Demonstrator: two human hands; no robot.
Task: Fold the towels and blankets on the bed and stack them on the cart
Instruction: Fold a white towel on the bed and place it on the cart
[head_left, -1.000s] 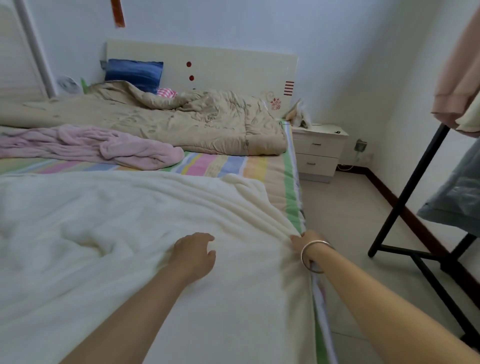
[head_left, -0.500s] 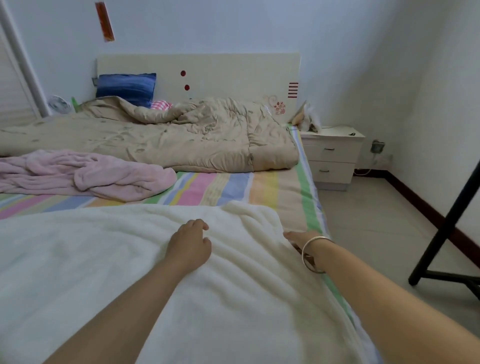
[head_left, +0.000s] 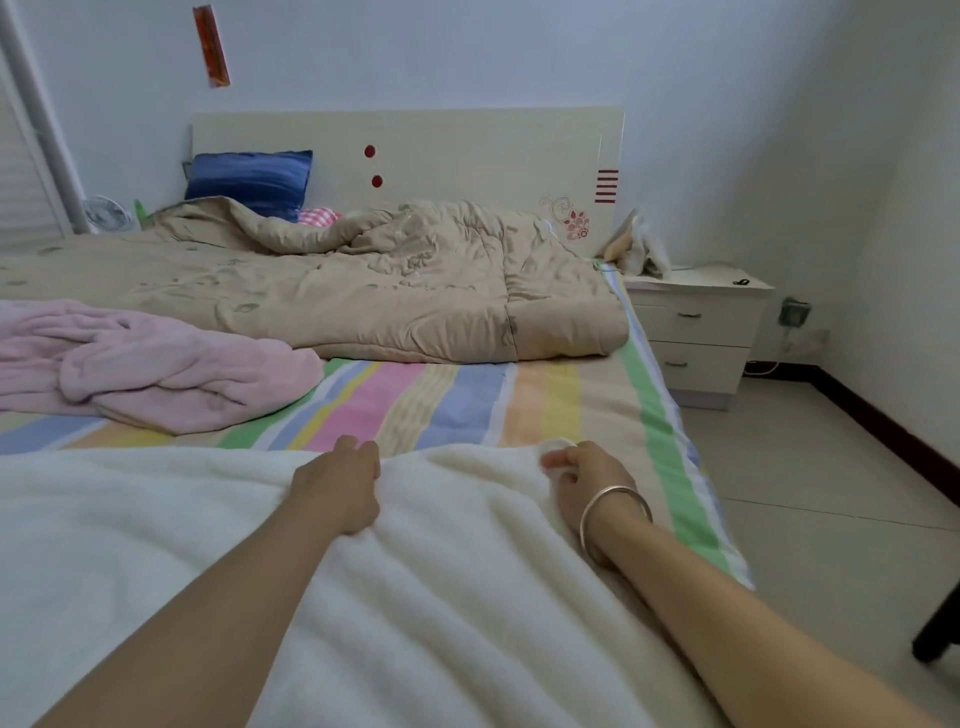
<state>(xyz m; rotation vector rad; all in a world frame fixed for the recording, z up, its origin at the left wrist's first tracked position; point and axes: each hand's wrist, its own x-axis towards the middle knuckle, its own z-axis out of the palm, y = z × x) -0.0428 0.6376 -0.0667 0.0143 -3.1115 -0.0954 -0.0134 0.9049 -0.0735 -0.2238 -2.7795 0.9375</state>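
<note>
- On the near part of the bed (head_left: 670, 447), the white blanket (head_left: 208, 545) lay spread flat. Its far edge ran across the striped sheet (head_left: 441, 400), and it was not yet folded.
- The left hand (head_left: 337, 488) had moved forward within one second. Before, it rested on the middle of the blanket; now its fingers were curled around the far edge.
- The right hand (head_left: 587, 480), with a silver bracelet (head_left: 618, 512) on the wrist, had left the side of the bed, where it was holding the blanket's side edge. Now it pinched the far right corner between thumb and fingers, and a little tuft of fabric showed at the fingertips.
- So both hands held the same far edge, near each other on the blanket's right part. In my judgement this was the grip for the first fold, to pull the far edge back toward the person. The left part of that edge was held by nobody, so it might drag or wrinkle.
- Beyond the blanket, the pink towel (head_left: 156, 374) lay crumpled on the left of the sheet, and the beige quilt (head_left: 363, 296) lay rumpled before the blue pillow (head_left: 249, 179). Both were apart from the white blanket and seemed untouched.
- Beside the bed stood a nightstand (head_left: 696, 322). At the lower right only a black foot (head_left: 935, 631) of some frame showed; I could not tell if it belonged to the cart. Nothing folded was visible, so the task looked to be at its beginning.
</note>
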